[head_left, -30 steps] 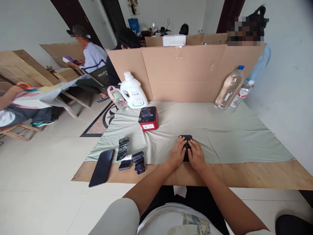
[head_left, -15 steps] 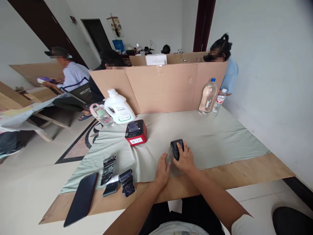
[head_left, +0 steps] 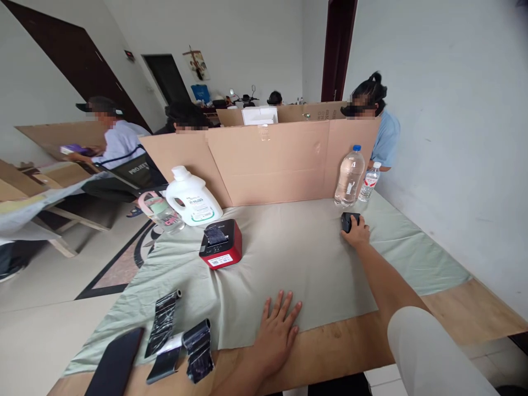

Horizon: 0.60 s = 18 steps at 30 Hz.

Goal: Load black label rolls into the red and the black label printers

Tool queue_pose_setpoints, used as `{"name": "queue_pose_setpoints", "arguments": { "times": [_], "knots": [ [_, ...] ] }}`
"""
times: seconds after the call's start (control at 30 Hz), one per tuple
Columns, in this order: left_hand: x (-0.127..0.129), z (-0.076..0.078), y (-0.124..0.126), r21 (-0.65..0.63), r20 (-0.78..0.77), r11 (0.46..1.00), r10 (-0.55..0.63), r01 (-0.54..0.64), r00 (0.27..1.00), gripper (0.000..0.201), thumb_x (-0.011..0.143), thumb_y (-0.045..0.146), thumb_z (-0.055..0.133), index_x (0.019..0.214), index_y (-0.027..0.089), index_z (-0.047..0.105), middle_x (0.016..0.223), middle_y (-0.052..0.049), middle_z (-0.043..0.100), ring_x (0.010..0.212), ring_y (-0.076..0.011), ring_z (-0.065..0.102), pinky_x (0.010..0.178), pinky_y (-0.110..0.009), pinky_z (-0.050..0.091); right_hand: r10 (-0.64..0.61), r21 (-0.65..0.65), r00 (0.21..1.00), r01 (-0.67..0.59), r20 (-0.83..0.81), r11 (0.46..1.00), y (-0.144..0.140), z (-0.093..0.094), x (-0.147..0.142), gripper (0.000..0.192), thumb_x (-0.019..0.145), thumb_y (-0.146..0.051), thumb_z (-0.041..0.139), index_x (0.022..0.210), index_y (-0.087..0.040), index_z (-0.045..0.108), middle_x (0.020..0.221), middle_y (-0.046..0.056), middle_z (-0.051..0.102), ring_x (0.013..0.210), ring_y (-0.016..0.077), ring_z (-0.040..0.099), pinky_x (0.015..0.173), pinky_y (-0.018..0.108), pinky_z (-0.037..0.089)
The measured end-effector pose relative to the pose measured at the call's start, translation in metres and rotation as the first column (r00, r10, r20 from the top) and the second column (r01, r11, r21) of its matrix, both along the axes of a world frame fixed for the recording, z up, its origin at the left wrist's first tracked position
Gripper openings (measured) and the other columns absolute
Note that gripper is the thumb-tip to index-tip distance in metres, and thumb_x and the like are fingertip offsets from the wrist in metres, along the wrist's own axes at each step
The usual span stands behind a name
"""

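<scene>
My right hand (head_left: 357, 234) reaches to the far right of the table, its fingers wrapped over a small black box-shaped object (head_left: 347, 221) whose exact kind I cannot make out. It sits on the grey-green cloth (head_left: 317, 264), just in front of a large clear water bottle (head_left: 348, 179) with a blue cap. Palm down near the front edge, my left hand (head_left: 279, 327) lies flat with fingers spread and holds nothing. Left of centre stands a red and black label printer (head_left: 220, 245), with a piece of dark film on its top.
Dark film rolls (head_left: 165, 322) and a black phone-like slab (head_left: 115, 360) lie at front left. A white detergent jug (head_left: 193, 195) and a clear cup (head_left: 163, 217) stand behind the printer. A smaller water bottle (head_left: 370, 182) is at right. A cardboard screen (head_left: 272, 165) borders the back; people sit beyond.
My right hand has carried the black object away from me to the right, near the bottles. My left hand has flattened and spread on the cloth. The view has shifted slightly.
</scene>
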State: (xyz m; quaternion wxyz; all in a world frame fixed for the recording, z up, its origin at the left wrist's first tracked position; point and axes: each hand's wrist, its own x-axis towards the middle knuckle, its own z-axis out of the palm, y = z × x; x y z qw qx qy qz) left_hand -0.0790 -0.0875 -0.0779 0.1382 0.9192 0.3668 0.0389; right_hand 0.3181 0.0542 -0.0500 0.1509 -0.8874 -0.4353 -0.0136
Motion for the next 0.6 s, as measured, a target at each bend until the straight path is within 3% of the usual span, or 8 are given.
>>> {"name": "queue_pose_setpoints", "arguments": {
  "times": [0.17,0.23,0.3,0.37,0.43,0.5,0.57,0.6],
  "knots": [
    [-0.003,0.008,-0.003,-0.159,0.089,0.987,0.034,-0.02,0.995,0.055,0.093,0.039,0.039,0.146,0.037,0.025,0.157,-0.002,0.013,0.145,-0.0298,0.006,0.113,-0.062,0.005,0.049,0.014,0.998,-0.049,0.027,0.999,-0.007,-0.01,0.005,0.08,0.078,-0.054,0.055,0.146,-0.02,0.028,0.152,0.018,0.019,0.128,0.0405,0.031,0.099,0.053,0.028],
    [-0.01,0.01,0.005,-0.252,0.202,0.968,0.064,-0.011,0.977,0.055,0.088,0.039,0.048,0.142,0.033,0.038,0.154,-0.005,0.026,0.143,-0.0295,0.019,0.114,-0.058,0.012,0.036,0.058,0.996,-0.041,0.085,0.998,-0.009,-0.008,-0.006,0.079,0.08,-0.053,0.052,0.146,-0.016,0.027,0.152,0.02,0.018,0.135,0.0417,0.019,0.102,0.057,0.022],
    [-0.025,0.013,0.025,-0.319,0.404,0.945,0.202,-0.07,0.892,0.047,0.085,0.037,0.053,0.131,0.028,0.052,0.142,-0.008,0.046,0.132,-0.0268,0.04,0.111,-0.05,0.028,0.066,0.148,0.986,-0.09,0.154,0.985,-0.005,-0.005,-0.027,0.072,0.084,-0.047,0.048,0.144,-0.012,0.03,0.153,0.022,0.016,0.14,0.0397,0.009,0.105,0.059,0.016],
    [-0.049,0.02,0.056,-0.364,0.607,0.891,0.449,-0.272,0.656,0.032,0.085,0.036,0.051,0.113,0.024,0.062,0.122,-0.01,0.061,0.113,-0.0241,0.056,0.101,-0.043,0.042,0.202,0.214,0.966,-0.234,0.161,0.948,0.004,-0.002,-0.062,0.065,0.086,-0.041,0.046,0.141,-0.009,0.035,0.152,0.023,0.02,0.141,0.037,0.009,0.108,0.057,0.017],
    [-0.08,0.031,0.093,-0.422,0.712,0.747,0.624,-0.514,0.322,0.024,0.085,0.037,0.052,0.102,0.022,0.061,0.106,-0.008,0.064,0.099,-0.0233,0.06,0.093,-0.041,0.046,0.415,0.237,0.907,-0.42,0.073,0.876,0.017,0.001,-0.109,0.062,0.084,-0.039,0.047,0.137,-0.008,0.041,0.148,0.023,0.03,0.14,0.0346,0.019,0.109,0.053,0.021],
    [-0.112,0.042,0.131,-0.493,0.744,0.577,0.667,-0.652,0.028,0.021,0.085,0.035,0.052,0.099,0.021,0.058,0.101,-0.007,0.062,0.099,-0.0227,0.058,0.094,-0.04,0.044,0.61,0.277,0.788,-0.569,-0.085,0.774,0.029,0.003,-0.165,0.063,0.081,-0.041,0.051,0.137,-0.012,0.043,0.145,0.02,0.038,0.136,0.0314,0.031,0.108,0.051,0.027],
    [-0.138,0.05,0.164,-0.581,0.71,0.465,0.69,-0.668,-0.137,0.02,0.087,0.034,0.048,0.1,0.02,0.056,0.106,-0.008,0.061,0.103,-0.0221,0.057,0.096,-0.038,0.042,0.731,0.344,0.634,-0.648,-0.251,0.68,0.038,0.005,-0.224,0.065,0.079,-0.041,0.054,0.138,-0.018,0.041,0.144,0.015,0.042,0.134,0.0285,0.037,0.107,0.05,0.032],
    [-0.146,0.052,0.178,-0.605,0.701,0.461,0.696,-0.649,-0.159,0.021,0.088,0.034,0.047,0.101,0.019,0.056,0.108,-0.009,0.06,0.106,-0.0219,0.056,0.097,-0.038,0.041,0.762,0.371,0.559,-0.666,-0.327,0.647,0.041,0.006,-0.252,0.067,0.079,-0.041,0.055,0.14,-0.02,0.039,0.145,0.013,0.041,0.134,0.0271,0.038,0.107,0.048,0.034]
  ]
}}
